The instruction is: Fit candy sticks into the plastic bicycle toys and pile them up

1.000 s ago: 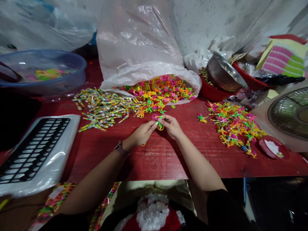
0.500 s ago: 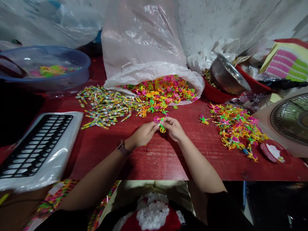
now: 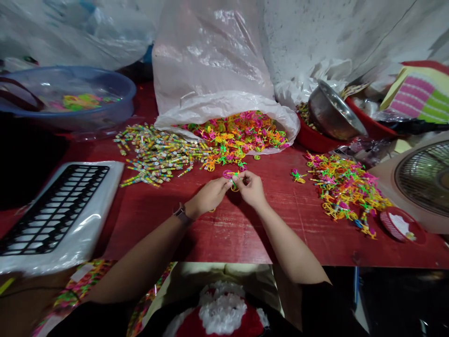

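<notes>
My left hand (image 3: 208,197) and my right hand (image 3: 251,189) meet over the red table, their fingertips pinching a small neon plastic piece (image 3: 231,176) with pink, green and yellow loops. Part of it is hidden by my fingers. Just beyond my hands, a heap of similar neon plastic pieces (image 3: 238,135) spills from a white plastic bag (image 3: 210,61). To the left lies a pile of colourful wrapped sticks (image 3: 156,154). A second neon pile (image 3: 345,189) lies to the right, with a small loose piece (image 3: 298,176) near it.
A blue plastic basin (image 3: 70,96) holding neon pieces stands back left. At the left edge, a black slotted panel in clear plastic (image 3: 59,210) lies on the table. A steel bowl (image 3: 333,114), red bowls, a fan (image 3: 426,180) and a small red basket (image 3: 401,224) stand right.
The whole scene has drifted slightly right and the view has shifted a little. My hands stay together on the small piece, and its yellow loop is now more hidden behind my fingers.
</notes>
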The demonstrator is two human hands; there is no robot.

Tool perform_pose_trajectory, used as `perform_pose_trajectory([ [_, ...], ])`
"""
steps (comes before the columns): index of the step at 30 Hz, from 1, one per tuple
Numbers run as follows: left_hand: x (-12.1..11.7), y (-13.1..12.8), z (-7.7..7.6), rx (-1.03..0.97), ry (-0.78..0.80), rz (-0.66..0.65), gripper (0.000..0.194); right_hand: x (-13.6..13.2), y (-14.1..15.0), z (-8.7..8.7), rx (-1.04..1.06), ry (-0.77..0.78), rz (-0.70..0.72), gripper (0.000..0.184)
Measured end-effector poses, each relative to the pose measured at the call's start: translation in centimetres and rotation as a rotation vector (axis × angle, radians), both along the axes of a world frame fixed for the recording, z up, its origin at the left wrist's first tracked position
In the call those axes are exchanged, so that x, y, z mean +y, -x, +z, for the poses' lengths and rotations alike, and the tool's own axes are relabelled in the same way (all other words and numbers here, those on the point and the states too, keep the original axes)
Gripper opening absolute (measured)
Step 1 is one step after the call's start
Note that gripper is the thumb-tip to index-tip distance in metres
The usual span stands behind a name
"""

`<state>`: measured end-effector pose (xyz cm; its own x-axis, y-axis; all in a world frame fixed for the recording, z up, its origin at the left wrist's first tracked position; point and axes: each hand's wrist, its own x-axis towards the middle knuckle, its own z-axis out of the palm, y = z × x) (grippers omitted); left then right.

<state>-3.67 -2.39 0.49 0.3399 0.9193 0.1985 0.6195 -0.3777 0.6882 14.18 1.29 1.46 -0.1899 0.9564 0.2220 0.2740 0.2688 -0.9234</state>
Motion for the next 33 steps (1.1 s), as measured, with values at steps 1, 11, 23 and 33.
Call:
perform_pose_trajectory([
  [1, 0.2, 0.7, 0.3, 0.028, -0.006, -0.003, 0.046, 0.5, -1.5, 0.9, -0.018, -0.019, -0.016, 0.032],
  [11, 1.7, 6.8, -0.3, 0.596, 0.091, 0.731, 0.040, 4.8, -13.6, 4.5, -0.591, -0.345, -0.686, 0.023],
  [23, 2.3, 6.4, -1.1, 0.423, 0.101, 0.432, 0.021, 6.3, -0.3, -0.9, -0.764, -0.095, -0.159, 0.037],
  [33, 0.6, 1.4, -0.1, -0.491, 0.122, -0.050, 0.015, 1.6, -1.0, 1.3, 0.236, 0.223, 0.133, 0.049],
])
